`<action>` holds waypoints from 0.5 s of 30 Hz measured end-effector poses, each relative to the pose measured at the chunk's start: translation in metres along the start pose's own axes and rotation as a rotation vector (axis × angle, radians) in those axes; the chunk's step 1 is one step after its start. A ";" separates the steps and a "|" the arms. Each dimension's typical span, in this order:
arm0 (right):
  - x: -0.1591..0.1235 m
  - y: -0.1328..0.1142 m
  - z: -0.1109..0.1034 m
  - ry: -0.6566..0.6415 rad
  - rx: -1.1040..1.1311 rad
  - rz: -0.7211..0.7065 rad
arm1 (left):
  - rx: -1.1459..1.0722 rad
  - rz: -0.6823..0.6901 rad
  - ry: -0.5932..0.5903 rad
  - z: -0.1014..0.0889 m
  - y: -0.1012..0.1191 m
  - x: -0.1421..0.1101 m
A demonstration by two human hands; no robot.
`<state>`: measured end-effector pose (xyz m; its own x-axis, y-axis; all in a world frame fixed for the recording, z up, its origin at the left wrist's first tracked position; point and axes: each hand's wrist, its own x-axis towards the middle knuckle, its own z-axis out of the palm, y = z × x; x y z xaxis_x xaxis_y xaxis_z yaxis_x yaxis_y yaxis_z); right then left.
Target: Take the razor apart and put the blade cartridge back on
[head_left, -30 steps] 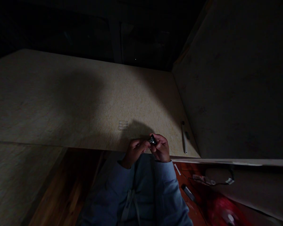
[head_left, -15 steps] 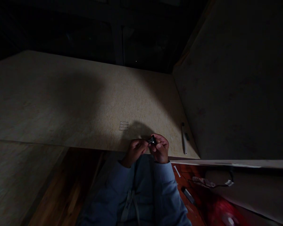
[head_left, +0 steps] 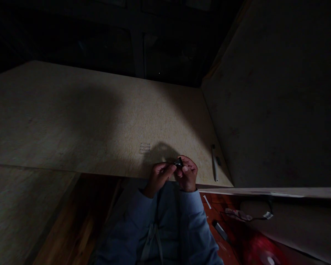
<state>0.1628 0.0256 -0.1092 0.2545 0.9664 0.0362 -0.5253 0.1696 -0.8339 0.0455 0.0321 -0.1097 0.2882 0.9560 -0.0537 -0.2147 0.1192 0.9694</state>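
Note:
Both my hands meet at the near edge of a pale speckled tabletop (head_left: 99, 121). My right hand (head_left: 188, 175) is closed, pinching a small dark shiny object (head_left: 178, 162) at its fingertips. My left hand (head_left: 158, 176) is curled beside it, its fingertips touching the same small object. The scene is very dark, so I cannot make out what the object is. A small clear flat item (head_left: 145, 147) lies on the table just beyond my left hand.
A white pen-like stick (head_left: 214, 164) lies near the table's right corner, beside a tall upright panel (head_left: 278, 103). Below the table are a reddish floor (head_left: 231, 232), a dark marker (head_left: 220, 228), cables and white scraps. A second pale surface (head_left: 16, 209) sits at lower left.
My hands stay at the table edge and keep handling the small dark object, whose tilt has shifted slightly. The view has drifted a little.

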 end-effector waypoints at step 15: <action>0.002 0.005 0.000 0.052 -0.026 0.014 | -0.155 -0.076 -0.029 0.003 0.005 0.002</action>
<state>0.1609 0.0287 -0.1134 0.2891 0.9573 -0.0038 -0.5077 0.1499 -0.8484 0.0478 0.0335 -0.1039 0.3354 0.9348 -0.1168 -0.3322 0.2333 0.9139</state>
